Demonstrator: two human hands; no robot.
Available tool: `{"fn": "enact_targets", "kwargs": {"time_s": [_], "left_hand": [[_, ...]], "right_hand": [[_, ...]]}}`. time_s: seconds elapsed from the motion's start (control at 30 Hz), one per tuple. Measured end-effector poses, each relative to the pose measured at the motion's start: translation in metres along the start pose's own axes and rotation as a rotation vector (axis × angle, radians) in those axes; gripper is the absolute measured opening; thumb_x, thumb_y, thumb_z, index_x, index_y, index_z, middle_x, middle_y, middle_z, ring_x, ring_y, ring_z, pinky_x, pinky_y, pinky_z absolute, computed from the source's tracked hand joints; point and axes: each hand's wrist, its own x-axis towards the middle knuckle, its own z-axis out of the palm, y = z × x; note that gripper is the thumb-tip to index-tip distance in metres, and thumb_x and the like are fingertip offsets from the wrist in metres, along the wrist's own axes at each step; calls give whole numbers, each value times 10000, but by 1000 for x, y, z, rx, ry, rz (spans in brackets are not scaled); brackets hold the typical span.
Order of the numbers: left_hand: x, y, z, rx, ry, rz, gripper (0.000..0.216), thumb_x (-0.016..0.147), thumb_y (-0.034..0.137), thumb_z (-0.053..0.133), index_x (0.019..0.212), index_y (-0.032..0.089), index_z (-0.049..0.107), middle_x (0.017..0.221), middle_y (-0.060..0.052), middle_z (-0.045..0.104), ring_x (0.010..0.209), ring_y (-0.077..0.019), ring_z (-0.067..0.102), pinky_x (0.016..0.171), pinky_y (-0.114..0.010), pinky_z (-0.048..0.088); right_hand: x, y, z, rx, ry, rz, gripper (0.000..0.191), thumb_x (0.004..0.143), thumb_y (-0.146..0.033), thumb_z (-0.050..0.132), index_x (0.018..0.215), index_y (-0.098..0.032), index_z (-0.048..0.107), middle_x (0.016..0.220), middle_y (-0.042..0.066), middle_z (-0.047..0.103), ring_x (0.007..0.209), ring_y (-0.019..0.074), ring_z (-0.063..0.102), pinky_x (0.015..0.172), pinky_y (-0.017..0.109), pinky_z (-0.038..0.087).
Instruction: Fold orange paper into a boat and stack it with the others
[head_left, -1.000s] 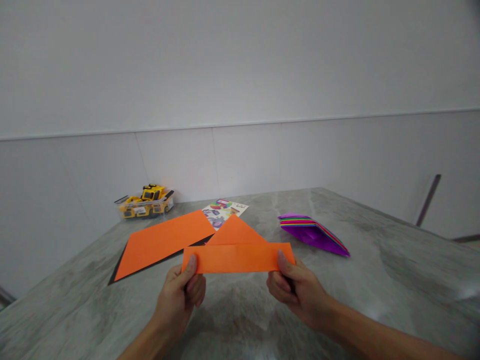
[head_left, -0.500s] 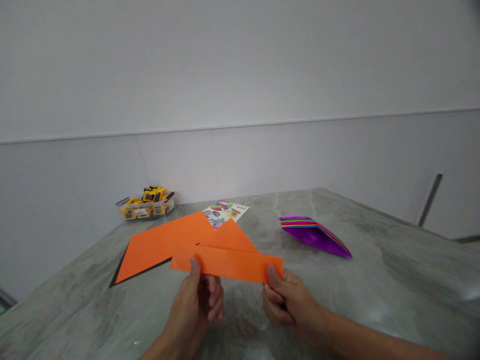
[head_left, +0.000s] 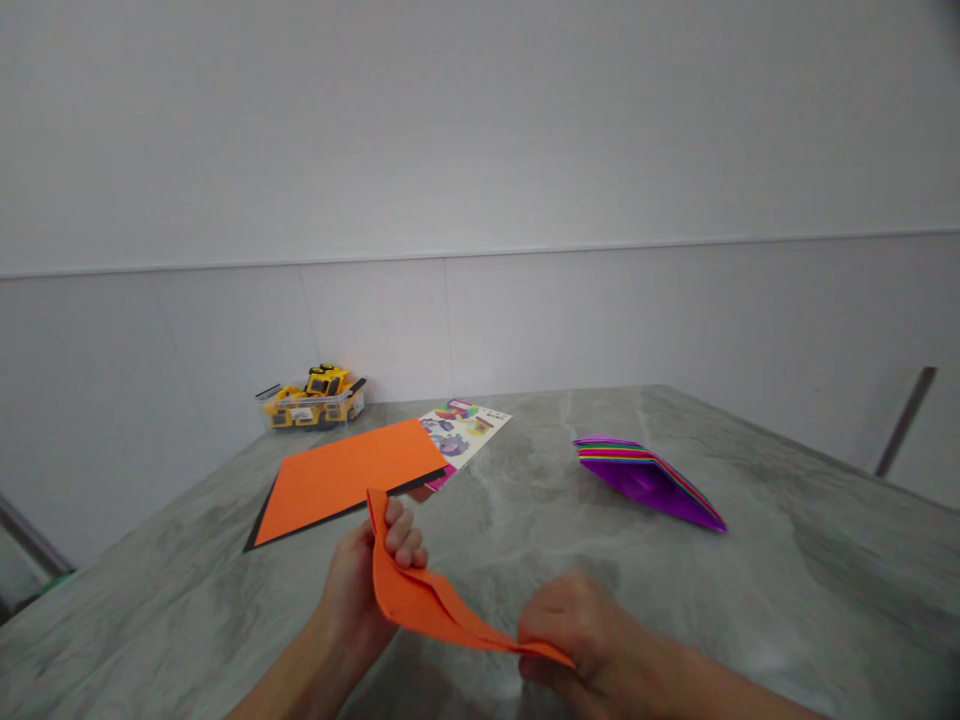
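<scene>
A folded sheet of orange paper is stretched between my two hands above the near part of the table. My left hand is closed on its left end, which bends upward beside my fingers. My right hand pinches the narrow right end, with the tip sticking out past my knuckles. The paper is curved and seen partly edge-on, its layers slightly parted along the upper side. My right fingertips are partly hidden.
Orange sheets on a black one lie at left, overlapping a printed booklet. A clear box of yellow toy vehicles stands by the wall. Folded purple and multicoloured paper lies at right on the grey marbled table.
The folded paper has come lower and nearer, turning from facing me to edge-on and bending. Its triangular peak no longer shows. My right hand has rolled over; the view has shifted slightly.
</scene>
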Motion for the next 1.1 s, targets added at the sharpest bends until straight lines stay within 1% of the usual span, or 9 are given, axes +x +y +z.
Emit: {"fn": "enact_targets", "kwargs": {"time_s": [0.3,0.5,0.6,0.67,0.73,0.8,0.9,1.0,1.1], "left_hand": [[7,-1,-18,99,-167,-83,491,890,234,436,426,216,275,262,76,261,194,-84,339,331,-214,377],[6,2,-10,105,-101,-57,540,962,292,415,434,182,400,282,52,399,248,-92,445,412,-225,464],[1,4,3,126,77,-12,402,968,395,411,765,133,639,695,-64,724,660,-192,709,666,-326,566],[-4,2,10,140,48,-90,471,933,507,422,988,92,638,1039,-177,711,925,-287,695,805,-428,547],[-7,-2,12,146,-63,-204,550,897,566,448,1069,69,611,1123,-222,667,982,-328,670,851,-473,523],[-8,-8,10,187,-103,-273,495,897,512,491,1117,81,594,1086,-209,680,946,-329,684,796,-448,548],[-4,-16,2,316,10,-265,305,907,300,535,1137,107,591,1045,-168,702,822,-274,717,628,-337,584],[1,-20,-5,428,106,-182,205,867,123,550,1055,102,629,947,-124,719,652,-178,702,512,-247,573],[1,-26,-7,509,52,-151,209,821,90,604,1020,102,663,896,-106,715,624,-148,676,466,-207,559]], "right_hand": [[0,4,-6,-37,-9,-73,391,947,-371,359,607,-209,464,503,-36,409,458,112,314,475,270,224],[-3,4,-11,-151,25,-73,427,963,-359,302,624,-203,508,523,4,526,448,117,397,478,280,252],[-8,11,-13,-230,122,28,416,971,-294,266,731,-174,583,589,48,611,487,139,501,503,280,317],[-12,18,-13,-266,180,93,341,953,-230,298,929,-133,624,716,89,681,578,171,588,552,283,388],[-14,26,-11,-319,202,135,350,904,-147,344,1167,-107,571,864,120,709,695,207,641,616,301,445],[-16,31,-9,-378,174,174,492,840,-76,380,1320,-121,478,930,124,704,761,229,656,648,319,475],[-17,32,-5,-389,155,184,637,773,-21,399,1391,-174,418,985,117,689,781,228,659,657,328,507],[-18,26,-4,-268,255,109,694,757,-17,401,1424,-204,356,1172,129,634,946,231,645,763,351,534],[-18,15,-4,-186,327,44,680,794,-54,431,1445,-204,306,1279,139,569,1091,237,589,857,359,528]]}}
